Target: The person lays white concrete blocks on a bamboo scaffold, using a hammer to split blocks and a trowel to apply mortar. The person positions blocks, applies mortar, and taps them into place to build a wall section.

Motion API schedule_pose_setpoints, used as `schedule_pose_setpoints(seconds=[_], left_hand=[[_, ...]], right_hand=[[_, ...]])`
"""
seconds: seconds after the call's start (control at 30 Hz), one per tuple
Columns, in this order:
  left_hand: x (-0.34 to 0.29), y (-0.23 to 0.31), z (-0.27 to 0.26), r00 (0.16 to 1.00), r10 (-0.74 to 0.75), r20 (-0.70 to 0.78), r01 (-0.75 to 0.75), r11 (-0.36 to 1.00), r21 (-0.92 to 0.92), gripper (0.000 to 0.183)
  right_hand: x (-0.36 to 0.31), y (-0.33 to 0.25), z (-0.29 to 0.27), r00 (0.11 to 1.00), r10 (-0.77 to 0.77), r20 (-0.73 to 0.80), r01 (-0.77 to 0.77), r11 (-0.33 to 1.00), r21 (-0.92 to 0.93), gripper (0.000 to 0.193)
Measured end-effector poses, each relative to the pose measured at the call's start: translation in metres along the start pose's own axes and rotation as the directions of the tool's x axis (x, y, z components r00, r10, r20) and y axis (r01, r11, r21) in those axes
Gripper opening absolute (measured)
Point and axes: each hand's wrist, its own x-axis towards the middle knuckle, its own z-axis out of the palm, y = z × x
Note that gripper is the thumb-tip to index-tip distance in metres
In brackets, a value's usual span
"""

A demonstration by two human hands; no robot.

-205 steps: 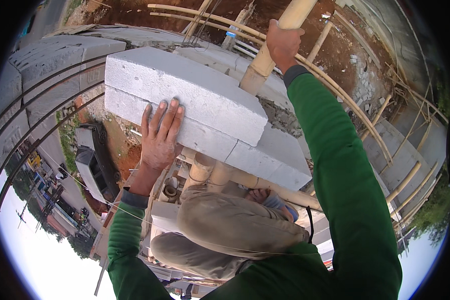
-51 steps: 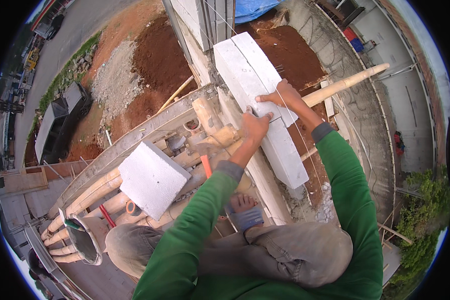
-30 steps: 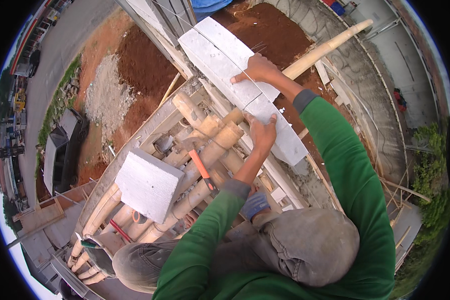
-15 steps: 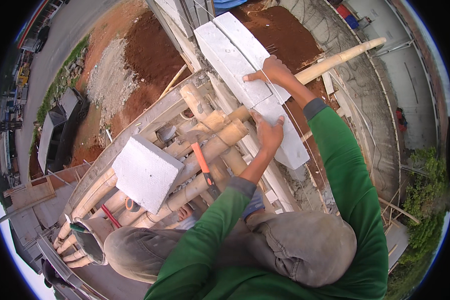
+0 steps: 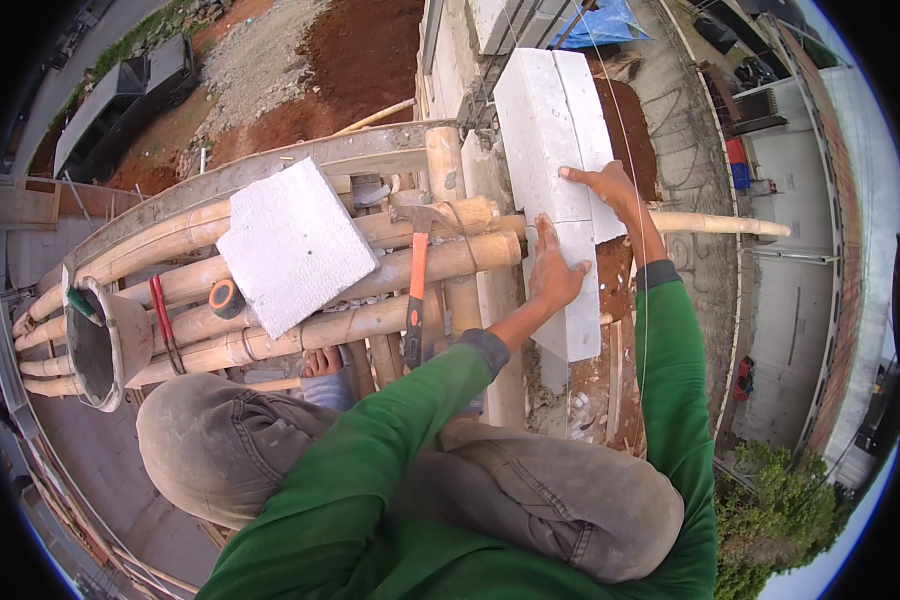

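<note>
On top of a narrow wall lie white lightweight concrete blocks: a long block (image 5: pixel 538 140), another block (image 5: pixel 592 120) close along its right side, and a nearer block (image 5: pixel 576 318) end to end with the long one. My left hand (image 5: pixel 558 272) lies over the joint between the long and nearer blocks, fingers stretched flat and thumb out to the right. My right hand (image 5: pixel 620 196) grips the right-hand block, thumb on top; its fingers on the far side are partly hidden. A taut string (image 5: pixel 625 120) runs past the right hand.
Bamboo poles (image 5: pixel 390 270) form a platform at left. On it are a loose white block (image 5: pixel 298 250), an orange-and-black handled hammer (image 5: pixel 416 290), an orange tape roll (image 5: pixel 227 298), red-handled pincers (image 5: pixel 162 318) and a mortar bucket (image 5: pixel 120 345). One pole (image 5: pixel 725 223) juts out right.
My view has turned, so the wall now stands more upright in the picture. Both hands stay on the blocks; the right one sits nearer the block joint.
</note>
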Motion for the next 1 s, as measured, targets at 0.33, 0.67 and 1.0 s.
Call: schedule_pose_setpoints(seconds=[0.33, 0.67, 1.0], left_hand=[[0.002, -0.010, 0.004, 0.998, 0.058, -0.032, -0.057, 0.998, 0.031, 0.126], [0.010, -0.013, -0.008, 0.987, 0.141, -0.082, -0.137, 0.989, 0.051, 0.118], [0.012, -0.013, -0.013, 0.979, 0.151, -0.140, -0.155, 0.988, -0.021, 0.108]], right_hand=[[-0.013, 0.006, -0.007, 0.989, -0.144, -0.027, 0.146, 0.987, 0.065, 0.108], [0.008, 0.026, -0.004, 0.995, 0.056, -0.081, -0.048, 0.995, 0.091, 0.122], [0.005, 0.025, -0.014, 0.990, 0.095, -0.106, -0.113, 0.978, -0.175, 0.121]])
